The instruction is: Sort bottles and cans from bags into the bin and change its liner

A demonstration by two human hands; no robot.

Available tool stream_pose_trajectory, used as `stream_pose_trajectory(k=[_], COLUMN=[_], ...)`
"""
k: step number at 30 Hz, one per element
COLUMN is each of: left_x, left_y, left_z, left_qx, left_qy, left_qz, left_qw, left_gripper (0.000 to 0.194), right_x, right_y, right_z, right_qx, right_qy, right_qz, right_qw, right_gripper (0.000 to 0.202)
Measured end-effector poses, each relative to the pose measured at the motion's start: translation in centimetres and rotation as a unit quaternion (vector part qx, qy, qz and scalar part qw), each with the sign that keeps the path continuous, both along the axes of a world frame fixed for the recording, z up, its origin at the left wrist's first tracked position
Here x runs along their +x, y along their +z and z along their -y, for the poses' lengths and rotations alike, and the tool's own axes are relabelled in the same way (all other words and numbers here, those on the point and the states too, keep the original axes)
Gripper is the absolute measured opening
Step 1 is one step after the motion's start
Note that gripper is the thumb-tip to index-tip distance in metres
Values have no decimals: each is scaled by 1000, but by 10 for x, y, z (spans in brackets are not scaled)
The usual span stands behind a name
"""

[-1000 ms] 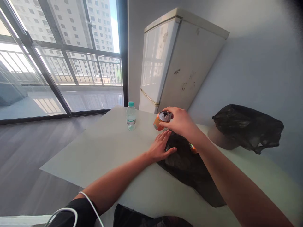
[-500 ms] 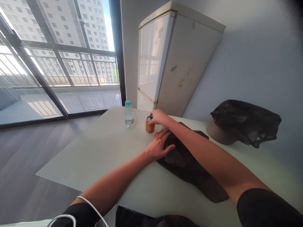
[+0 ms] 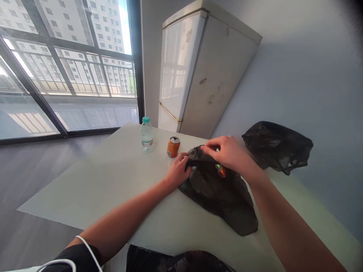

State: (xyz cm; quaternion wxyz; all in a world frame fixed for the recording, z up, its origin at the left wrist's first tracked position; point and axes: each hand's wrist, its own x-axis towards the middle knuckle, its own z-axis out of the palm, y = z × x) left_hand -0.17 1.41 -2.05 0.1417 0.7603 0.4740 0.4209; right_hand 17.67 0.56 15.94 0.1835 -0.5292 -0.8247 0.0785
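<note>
The left hand (image 3: 178, 172) is clamping a crumpled black plastic bag (image 3: 224, 198); the right hand (image 3: 228, 155) is curving over its twelve-o'clock side, whether pinching I cannot tell.

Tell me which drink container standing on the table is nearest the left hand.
The orange can, upright just beyond the left hand; the clear bottle with the teal cap stands farther off, left of it.

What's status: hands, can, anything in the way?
Left hand holding black plastic bag by its edge; right hand over bag, grip unclear. Orange drink can upright on white table. Plastic bottle beside can, not blocking either hand.
</note>
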Motion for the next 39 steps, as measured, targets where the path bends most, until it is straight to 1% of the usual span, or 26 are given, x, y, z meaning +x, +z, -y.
stream_pose_trajectory(k=[1,2,4,5,6,7,8,9,11,13,16,19,23,25,28,30,32,34,36,37,39], left_x=[0,0,-1,-1,-1,0,0,1,3,4,6,5,3,3,4,5,5,6,6,6,7], left_y=[3,6,10,11,10,9,7,4,0,-2,-1,1,3,5,8,9,10,9,9,9,8], left_z=[1,3,5,6,6,6,5,4,2,2,4,6,9,10,12,14,15,16,16,16,16], left_qx=[-11,-24,-60,-79,-94,-102,-100,-89,-52,-19,-4,-2,10,22,47,59,62,58,54,50,33], left_qy=[27,56,104,114,112,99,79,56,15,-14,-35,-24,32,39,14,-4,-13,-15,-20,-24,-32], left_qz=[-1,-5,-17,-22,-26,-27,-21,-9,34,81,115,107,95,95,90,80,69,61,58,54,30], left_qw=[1000,998,993,990,989,990,992,994,998,996,993,994,995,994,995,995,996,996,997,997,998], left_gripper=[33,33,32,29,25,23,24,27,33,36,38,41,47,50,58,64,65,64,64,63,59], right_x=[10,17,26,27,28,27,27,26,27,28,31,34,42,46,52,56,59,62,64,65,66], right_y=[-11,-26,-66,-87,-107,-124,-138,-148,-158,-158,-157,-157,-152,-148,-143,-141,-136,-128,-120,-117,-113], right_z=[12,22,35,38,39,39,37,35,32,31,34,37,38,38,38,39,40,43,46,47,51], right_qx=[-51,-80,-75,-68,-54,-29,-3,25,74,110,141,137,102,88,99,131,174,205,233,254,303], right_qy=[14,22,-2,-12,-23,-35,-33,-19,32,81,99,79,44,28,-10,-37,-47,-23,5,4,-37], right_qz=[7,14,8,4,-2,-5,-4,4,41,86,116,122,142,137,94,35,-39,-101,-136,-147,-169], right_qw=[999,996,997,998,998,999,999,1000,996,987,978,980,984,986,991,990,983,973,963,956,937], right_gripper=[39,39,28,22,18,19,24,31,43,48,50,55,47,48,40,30,25,27,33,34,33])
